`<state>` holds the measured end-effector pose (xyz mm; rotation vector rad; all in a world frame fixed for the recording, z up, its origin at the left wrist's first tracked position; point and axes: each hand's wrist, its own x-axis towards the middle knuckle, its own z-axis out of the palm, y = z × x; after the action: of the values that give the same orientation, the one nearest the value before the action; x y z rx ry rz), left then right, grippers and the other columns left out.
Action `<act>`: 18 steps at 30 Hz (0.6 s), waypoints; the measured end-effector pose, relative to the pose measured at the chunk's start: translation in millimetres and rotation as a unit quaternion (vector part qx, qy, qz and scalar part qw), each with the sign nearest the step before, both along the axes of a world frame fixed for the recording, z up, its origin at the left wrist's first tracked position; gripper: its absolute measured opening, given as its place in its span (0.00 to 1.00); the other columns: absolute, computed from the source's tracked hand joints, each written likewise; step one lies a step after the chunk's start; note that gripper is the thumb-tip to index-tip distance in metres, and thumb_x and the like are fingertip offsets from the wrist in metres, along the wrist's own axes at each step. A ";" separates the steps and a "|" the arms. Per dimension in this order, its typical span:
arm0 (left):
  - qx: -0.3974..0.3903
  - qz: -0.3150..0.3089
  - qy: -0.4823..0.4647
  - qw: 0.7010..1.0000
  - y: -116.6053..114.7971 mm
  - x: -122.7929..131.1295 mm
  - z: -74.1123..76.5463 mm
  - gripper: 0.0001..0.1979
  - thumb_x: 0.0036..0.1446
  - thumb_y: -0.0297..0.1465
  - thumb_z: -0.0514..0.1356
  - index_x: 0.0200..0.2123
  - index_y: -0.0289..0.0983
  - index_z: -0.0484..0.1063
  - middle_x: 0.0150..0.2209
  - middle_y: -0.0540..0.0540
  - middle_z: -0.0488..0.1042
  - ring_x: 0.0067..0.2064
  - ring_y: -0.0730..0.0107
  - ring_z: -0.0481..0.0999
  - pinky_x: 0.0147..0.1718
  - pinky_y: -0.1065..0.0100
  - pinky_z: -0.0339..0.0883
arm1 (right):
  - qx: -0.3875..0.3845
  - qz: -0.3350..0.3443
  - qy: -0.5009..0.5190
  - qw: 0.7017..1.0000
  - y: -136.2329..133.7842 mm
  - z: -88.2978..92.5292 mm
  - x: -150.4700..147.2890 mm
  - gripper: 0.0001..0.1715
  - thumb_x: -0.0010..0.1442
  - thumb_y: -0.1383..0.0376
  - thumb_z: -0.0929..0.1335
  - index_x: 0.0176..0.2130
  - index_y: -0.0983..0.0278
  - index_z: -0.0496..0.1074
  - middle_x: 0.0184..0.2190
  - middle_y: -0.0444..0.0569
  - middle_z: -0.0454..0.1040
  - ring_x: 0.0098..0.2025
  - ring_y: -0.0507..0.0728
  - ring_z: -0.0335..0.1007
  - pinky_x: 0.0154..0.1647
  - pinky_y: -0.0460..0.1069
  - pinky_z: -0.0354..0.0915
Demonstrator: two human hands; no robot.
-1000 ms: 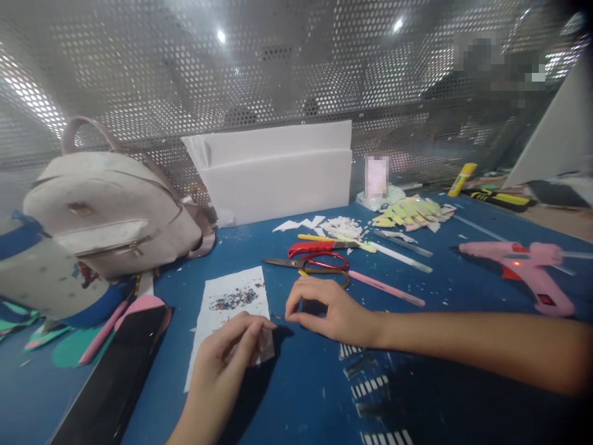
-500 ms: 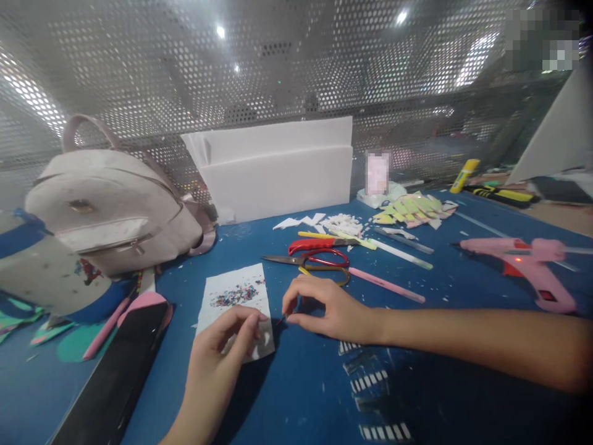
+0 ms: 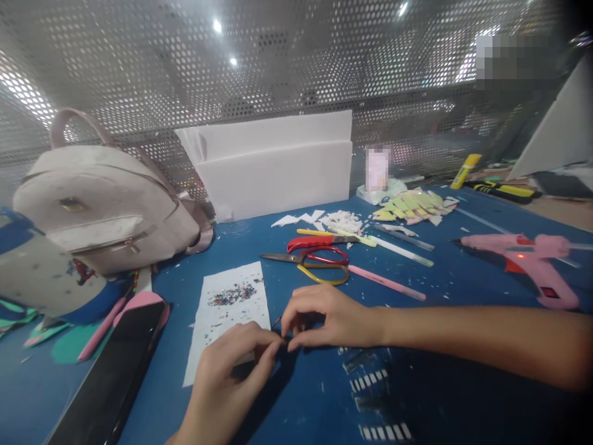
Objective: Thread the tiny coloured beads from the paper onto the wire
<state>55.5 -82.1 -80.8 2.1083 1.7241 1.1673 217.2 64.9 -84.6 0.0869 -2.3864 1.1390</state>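
My left hand is closed in a pinch over the lower right corner of a white paper sheet. Small multicoloured bits are heaped on that sheet. My right hand is pinched too, its fingertips meeting those of my left hand just off the paper's edge. A thin dark strand shows beside the right fingers; what lies between the fingertips is too small to make out. Beyond the right hand lie scissors with red and yellow handles and a red-handled cutter.
A black phone and a pale backpack are on the left. White foam boards stand at the back, near paper scraps. A pink glue gun lies right; film-like strips lie in front. A pink pen is behind my right arm.
My left hand has moved right and slightly down, off much of the paper, until its fingertips meet the right hand's. The right hand has lowered a little. The view has shifted slightly.
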 end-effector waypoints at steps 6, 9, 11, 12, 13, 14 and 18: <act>0.018 -0.005 -0.016 1.000 0.2 2.2 1.2 0.06 0.57 0.23 0.60 0.29 0.37 0.75 0.25 0.50 0.75 0.26 0.73 0.73 0.27 0.72 0.66 | -0.012 0.004 -0.007 1.000 -1.2 0.9 0.6 0.09 0.55 0.64 0.74 0.36 0.67 0.76 0.30 0.45 0.74 0.32 0.49 0.67 0.34 0.43 0.63; 0.038 -0.023 -0.051 0.998 0.8 2.0 0.8 0.06 0.55 0.21 0.61 0.31 0.37 0.76 0.27 0.48 0.76 0.29 0.72 0.75 0.28 0.72 0.68 | -0.042 0.011 -0.018 0.999 -1.5 0.0 0.2 0.09 0.53 0.65 0.75 0.36 0.66 0.76 0.31 0.45 0.74 0.31 0.48 0.66 0.32 0.43 0.64; 0.052 -0.029 -0.060 0.996 1.1 1.3 0.1 0.06 0.55 0.20 0.62 0.31 0.36 0.76 0.28 0.47 0.76 0.31 0.72 0.75 0.29 0.73 0.69 | -0.059 0.011 -0.021 0.998 -1.2 -0.5 -0.1 0.08 0.53 0.65 0.74 0.35 0.66 0.77 0.30 0.45 0.74 0.30 0.48 0.66 0.31 0.42 0.64; 0.054 -0.028 -0.060 0.996 1.0 0.8 -0.4 0.06 0.54 0.20 0.63 0.31 0.36 0.77 0.29 0.47 0.76 0.31 0.72 0.75 0.29 0.73 0.69 | -0.066 0.011 -0.021 0.998 -1.0 -0.7 -0.1 0.07 0.54 0.65 0.74 0.34 0.66 0.77 0.29 0.45 0.74 0.30 0.48 0.66 0.31 0.42 0.64; 0.054 -0.026 -0.058 0.997 0.9 0.4 -0.7 0.06 0.54 0.20 0.63 0.31 0.36 0.77 0.29 0.47 0.76 0.31 0.72 0.75 0.29 0.73 0.69 | -0.071 0.012 -0.022 0.997 -0.8 -0.9 -0.2 0.07 0.54 0.65 0.74 0.34 0.66 0.77 0.29 0.45 0.74 0.30 0.48 0.67 0.31 0.42 0.64; 0.050 -0.025 -0.056 0.997 0.7 0.0 -0.9 0.06 0.54 0.20 0.63 0.31 0.36 0.77 0.29 0.47 0.76 0.31 0.72 0.75 0.29 0.73 0.69 | -0.075 0.014 -0.023 0.997 -0.6 -1.0 -0.2 0.07 0.54 0.65 0.74 0.34 0.66 0.78 0.29 0.45 0.74 0.30 0.48 0.67 0.31 0.42 0.64; 0.052 -0.026 -0.056 0.997 -0.5 0.2 0.4 0.06 0.54 0.20 0.63 0.31 0.36 0.77 0.29 0.47 0.76 0.31 0.72 0.75 0.30 0.72 0.69 | -0.087 0.030 -0.035 0.995 -0.3 -2.4 -0.8 0.09 0.53 0.66 0.75 0.37 0.66 0.78 0.29 0.46 0.73 0.31 0.48 0.68 0.32 0.43 0.65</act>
<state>55.7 -82.7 -80.4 2.0868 1.5828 1.3599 216.4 64.6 -87.0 0.0604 -2.3480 1.3929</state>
